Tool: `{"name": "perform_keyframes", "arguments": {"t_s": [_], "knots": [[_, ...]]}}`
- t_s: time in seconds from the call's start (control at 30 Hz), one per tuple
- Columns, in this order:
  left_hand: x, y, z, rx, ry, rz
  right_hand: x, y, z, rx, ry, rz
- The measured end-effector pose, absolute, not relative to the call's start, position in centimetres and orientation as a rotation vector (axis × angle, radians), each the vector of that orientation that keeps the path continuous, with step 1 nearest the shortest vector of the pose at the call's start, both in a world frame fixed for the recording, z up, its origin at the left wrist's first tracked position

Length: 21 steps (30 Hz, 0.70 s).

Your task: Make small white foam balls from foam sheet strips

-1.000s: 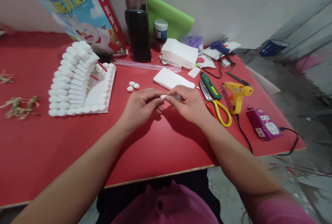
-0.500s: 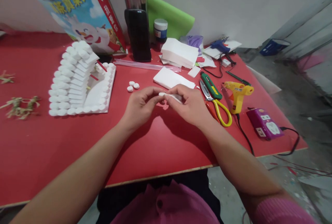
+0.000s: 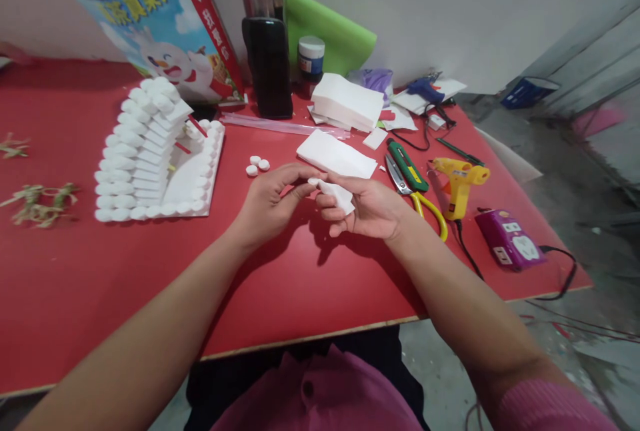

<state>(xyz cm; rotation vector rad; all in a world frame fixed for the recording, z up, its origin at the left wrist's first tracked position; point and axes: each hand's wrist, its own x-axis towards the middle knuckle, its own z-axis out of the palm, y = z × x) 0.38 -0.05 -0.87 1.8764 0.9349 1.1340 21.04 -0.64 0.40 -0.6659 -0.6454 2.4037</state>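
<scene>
Between my two hands is a small piece of white tissue paper [image 3: 341,198], its left end bunched to a narrow tip. My left hand [image 3: 274,199] pinches that tip between thumb and fingers. My right hand [image 3: 363,206] is turned palm up, with its fingers closed round the loose part of the paper. Just beyond my left hand lie several small white balls [image 3: 257,165]. A folded stack of white tissue [image 3: 336,154] lies behind my hands. Over to the left stands a white model with steps [image 3: 155,158], edged with rows of similar white balls.
On the right lie scissors [image 3: 431,212], a green utility knife [image 3: 407,163], a yellow glue gun [image 3: 461,181] and a purple power socket [image 3: 511,238] with cables. A phone [image 3: 269,68], a jar [image 3: 311,58] and a picture box [image 3: 165,24] stand at the back. Straw pieces [image 3: 40,204] lie far left.
My right hand has rolled over from palm down to palm up, bringing more of the white tissue into sight. My left hand keeps its pinch nearly in place.
</scene>
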Motion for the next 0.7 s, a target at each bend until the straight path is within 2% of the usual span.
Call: {"name": "perform_keyframes", "arguments": {"t_s": [0.47, 0.7], "knots": [[0.3, 0.0, -1.0, 1.869, 0.976, 1.137, 21.3, -1.1, 0.7, -0.783, -0.851, 2.175], [0.5, -0.1, -1.1, 1.836, 1.036, 1.114, 20.9, -1.8, 1.1, -0.983, -1.155, 1.875]]}}
